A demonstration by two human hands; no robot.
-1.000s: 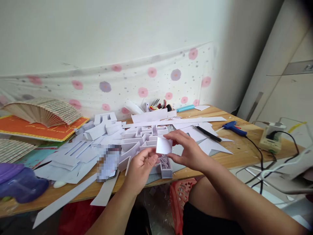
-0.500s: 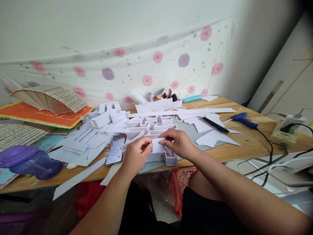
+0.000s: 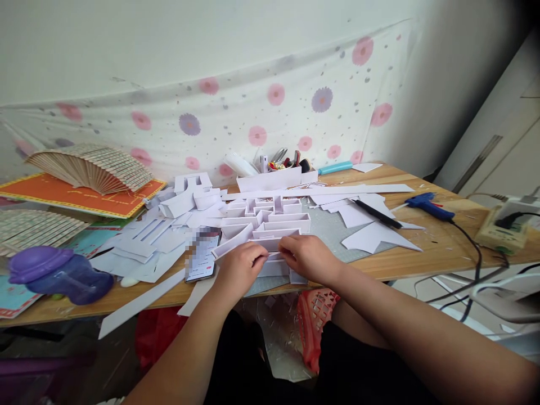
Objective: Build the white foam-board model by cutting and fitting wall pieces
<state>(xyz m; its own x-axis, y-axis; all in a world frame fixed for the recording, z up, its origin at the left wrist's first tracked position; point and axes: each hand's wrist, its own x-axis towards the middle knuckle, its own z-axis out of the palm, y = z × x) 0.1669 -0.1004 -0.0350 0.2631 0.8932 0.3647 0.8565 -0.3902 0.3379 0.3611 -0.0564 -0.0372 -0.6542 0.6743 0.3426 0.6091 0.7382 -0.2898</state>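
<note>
A white model of thin board walls (image 3: 282, 226), divided into several open compartments, stands on a grey cutting mat (image 3: 335, 228) at the table's front. My left hand (image 3: 242, 265) is closed in a pinch at the left end of a small white board piece (image 3: 275, 256). At its other end my right hand (image 3: 307, 257) pinches too, fingertips bent down. Seen nearly edge-on, the piece sits low between the walls of the model's near part. My fingers hide both its ends, and whether it touches the walls I cannot tell.
A phone (image 3: 203, 256) lies left of the model, near loose white board cut-outs (image 3: 147, 242). To the right are a black cutter-like tool (image 3: 377, 214) and a blue glue gun (image 3: 430, 207) with its cord. A purple cup (image 3: 63, 275) stands at far left.
Both hands have lowered the small board piece into the near part of the model. It has gone from facing me to nearly edge-on. The view has shifted slightly.
</note>
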